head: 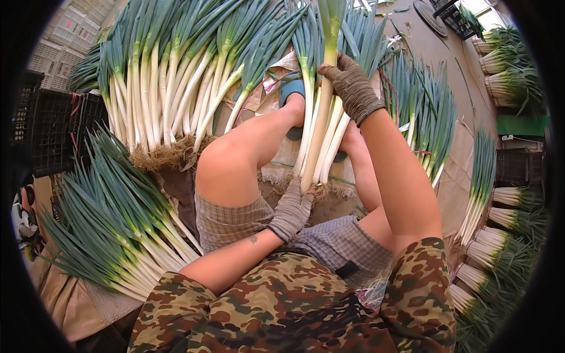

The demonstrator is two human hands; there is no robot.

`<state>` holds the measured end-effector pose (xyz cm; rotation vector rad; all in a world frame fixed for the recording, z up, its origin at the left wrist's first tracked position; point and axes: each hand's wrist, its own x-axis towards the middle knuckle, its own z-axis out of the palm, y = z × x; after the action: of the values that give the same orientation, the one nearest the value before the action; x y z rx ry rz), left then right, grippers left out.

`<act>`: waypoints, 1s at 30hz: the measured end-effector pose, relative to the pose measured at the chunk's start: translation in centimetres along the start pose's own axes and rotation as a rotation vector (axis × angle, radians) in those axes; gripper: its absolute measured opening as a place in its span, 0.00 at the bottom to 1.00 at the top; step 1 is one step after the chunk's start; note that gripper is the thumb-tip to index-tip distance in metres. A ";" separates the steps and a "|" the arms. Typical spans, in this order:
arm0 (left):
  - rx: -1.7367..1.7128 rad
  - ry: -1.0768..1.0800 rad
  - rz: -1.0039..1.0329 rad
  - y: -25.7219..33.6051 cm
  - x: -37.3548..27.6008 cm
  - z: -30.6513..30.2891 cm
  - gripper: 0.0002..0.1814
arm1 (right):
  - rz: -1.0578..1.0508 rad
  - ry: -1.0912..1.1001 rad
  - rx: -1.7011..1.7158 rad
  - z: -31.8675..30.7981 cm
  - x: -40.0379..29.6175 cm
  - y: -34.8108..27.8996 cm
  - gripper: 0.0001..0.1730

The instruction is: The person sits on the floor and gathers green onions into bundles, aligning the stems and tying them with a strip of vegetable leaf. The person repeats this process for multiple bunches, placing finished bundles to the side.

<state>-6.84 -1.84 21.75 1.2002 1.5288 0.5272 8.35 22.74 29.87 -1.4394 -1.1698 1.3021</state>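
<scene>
My right hand point(354, 87), in a brown knit glove, grips a thick leek-like green onion point(321, 119) high on its stalk, where white turns to green. At its root end my left hand point(291, 212), gloved the same way, has its fingers closed around the base. Root tufts show below it. Behind that stalk lie several more green onions point(304, 141) between my shins, white ends toward me. A large row of green onions with roots point(165, 95) spreads to the left, beyond my knee. Another heap of them point(128, 229) rests beside my left arm.
Black plastic crates point(53, 128) stand at the left, with pale crates point(66, 44) behind. Loose green onions point(421, 114) lie past my right leg, and one bunch point(479, 185) lies farther right. Bundled green onions point(487, 245) line the right side. A round dark disc point(429, 17) is at the back.
</scene>
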 end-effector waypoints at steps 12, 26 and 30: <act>0.562 -0.175 -0.461 -4.3 7.7 5.3 0.21 | 0.160 -0.024 -0.682 -2.1 7.5 17.4 0.28; 0.301 -0.050 -0.604 -9.2 8.8 7.3 0.25 | 0.199 0.040 -0.872 -1.1 7.3 18.2 0.32; 0.425 -0.198 -0.595 -8.4 9.1 6.8 0.24 | 0.225 0.009 -0.802 -1.5 6.8 18.5 0.34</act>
<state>-3.43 1.19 8.39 0.9927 1.7677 -0.3157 11.79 25.65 10.63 -2.1898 -1.6628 0.9930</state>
